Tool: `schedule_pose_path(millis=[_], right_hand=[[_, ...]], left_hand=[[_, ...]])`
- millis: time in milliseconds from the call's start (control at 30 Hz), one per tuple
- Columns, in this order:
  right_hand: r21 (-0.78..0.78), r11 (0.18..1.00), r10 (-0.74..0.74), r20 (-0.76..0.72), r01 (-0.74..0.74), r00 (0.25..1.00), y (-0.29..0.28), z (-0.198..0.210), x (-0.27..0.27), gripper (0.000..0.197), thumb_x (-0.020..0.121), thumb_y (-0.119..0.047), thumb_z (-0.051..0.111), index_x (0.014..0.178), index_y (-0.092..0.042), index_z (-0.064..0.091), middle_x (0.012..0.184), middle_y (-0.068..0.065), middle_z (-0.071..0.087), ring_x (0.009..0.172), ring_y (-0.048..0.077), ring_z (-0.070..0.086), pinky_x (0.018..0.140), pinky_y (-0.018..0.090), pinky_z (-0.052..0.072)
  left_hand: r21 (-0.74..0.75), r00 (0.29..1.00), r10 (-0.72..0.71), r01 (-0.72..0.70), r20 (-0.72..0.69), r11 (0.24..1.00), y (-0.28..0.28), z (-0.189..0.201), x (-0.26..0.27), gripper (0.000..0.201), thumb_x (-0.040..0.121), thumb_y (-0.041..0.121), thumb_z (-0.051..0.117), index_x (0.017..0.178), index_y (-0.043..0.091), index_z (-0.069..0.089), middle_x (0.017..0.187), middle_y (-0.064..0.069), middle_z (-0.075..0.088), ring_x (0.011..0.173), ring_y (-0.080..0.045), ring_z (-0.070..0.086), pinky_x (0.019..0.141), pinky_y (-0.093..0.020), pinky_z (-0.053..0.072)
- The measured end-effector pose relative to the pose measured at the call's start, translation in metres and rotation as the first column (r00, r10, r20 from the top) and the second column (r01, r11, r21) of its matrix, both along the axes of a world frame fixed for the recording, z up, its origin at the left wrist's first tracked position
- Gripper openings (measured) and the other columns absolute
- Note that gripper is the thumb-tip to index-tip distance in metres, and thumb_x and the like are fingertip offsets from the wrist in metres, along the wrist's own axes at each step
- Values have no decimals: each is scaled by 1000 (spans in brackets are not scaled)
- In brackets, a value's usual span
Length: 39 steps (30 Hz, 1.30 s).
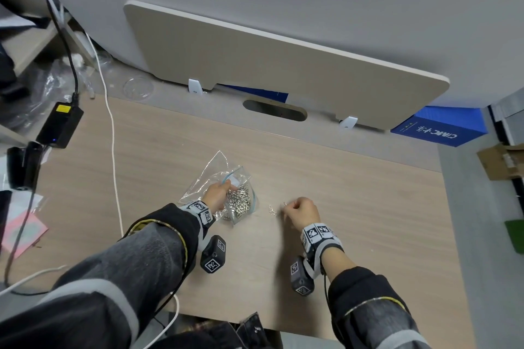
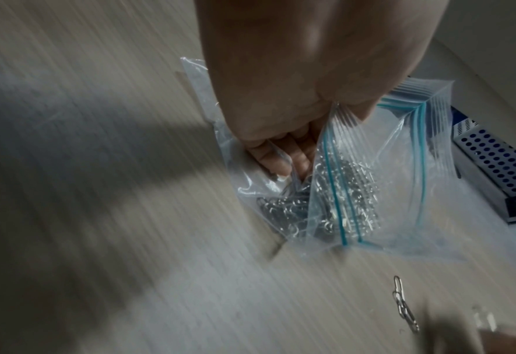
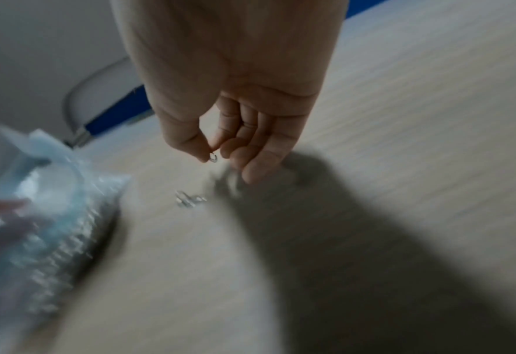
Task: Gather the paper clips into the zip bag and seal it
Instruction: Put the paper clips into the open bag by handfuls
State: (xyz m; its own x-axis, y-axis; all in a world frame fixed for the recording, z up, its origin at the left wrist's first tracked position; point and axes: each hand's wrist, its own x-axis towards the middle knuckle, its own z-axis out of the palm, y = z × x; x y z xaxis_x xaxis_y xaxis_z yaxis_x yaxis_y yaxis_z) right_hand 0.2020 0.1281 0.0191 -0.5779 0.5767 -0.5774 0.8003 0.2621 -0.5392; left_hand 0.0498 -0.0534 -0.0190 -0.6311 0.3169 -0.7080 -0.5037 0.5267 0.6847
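Observation:
A clear zip bag point(image 1: 241, 201) point(image 2: 401, 186) with blue seal lines lies on the wooden desk point(image 1: 354, 207), filled with many silver paper clips point(image 2: 335, 208). My left hand point(image 1: 217, 194) point(image 2: 280, 107) grips the bag's open mouth, fingers curled over its edge. To the right, my right hand point(image 1: 300, 211) point(image 3: 217, 153) pinches a single paper clip point(image 3: 213, 157) between thumb and forefinger just above the desk. A few loose clips point(image 1: 272, 210) point(image 2: 403, 309) point(image 3: 190, 200) lie on the desk between the bag and my right hand.
A second clear plastic bag point(image 1: 209, 173) lies under and behind the zip bag. A black power adapter point(image 1: 61, 125) and a white cable point(image 1: 113, 156) lie at the left. A blue box point(image 1: 439, 129) sits at the back right, beneath the desk's partition board point(image 1: 283, 65).

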Motion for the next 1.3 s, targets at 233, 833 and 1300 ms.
schedule_pose_path(millis=[233,833,1300], right_hand=[[-219,975,-20,-269,-41,963,-27,28,-48,18,80,-8,66,66,-17,59,56,-2,53,38,11,48,36,21,40],[165,933,299,140,-320,944,-7,-4,-17,8,81,-26,63,84,-29,56,98,-3,66,95,22,63,80,30,49],[258,851,402,240,-457,884,-27,-16,-24,21,91,-27,53,103,-10,60,114,9,55,100,34,62,84,37,48]], left_hand=[[0,1000,-5,5,-14,1000,1,-1,0,36,99,30,38,87,13,67,76,-8,45,59,-18,42,50,-26,35],[-6,1000,-18,18,-20,1000,-1,-4,-1,35,99,34,37,87,20,65,95,-10,54,69,-21,49,56,-28,39],[-13,999,-42,43,8,999,-2,-11,-4,35,98,38,36,84,25,67,103,-14,56,74,-24,50,52,-26,37]])
